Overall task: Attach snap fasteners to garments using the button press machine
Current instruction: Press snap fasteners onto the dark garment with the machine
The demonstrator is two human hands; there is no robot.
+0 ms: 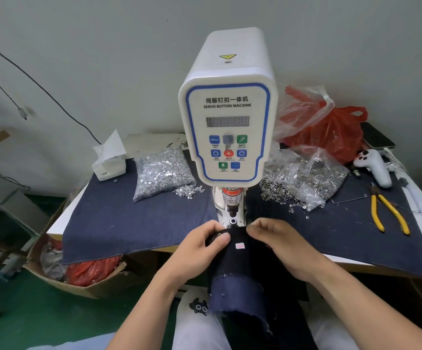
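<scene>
Your machine is white with a blue-bordered panel (blue, green and red buttons); your garment is dark navy, the pliers yellow-handled, the bag red.

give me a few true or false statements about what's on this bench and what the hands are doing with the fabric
1. Both hands hold the dark garment just in front of the press die. True: the left hand and the right hand pinch its top edge.
2. The yellow-handled pliers lie left of the machine. False: they lie on its right.
3. A bag of silver snap parts sits left of the machine. True.
4. The tissue box stands on the right side of the bench. False: it is at the back left.
5. The red plastic bag is behind the machine's right side. True.
</scene>
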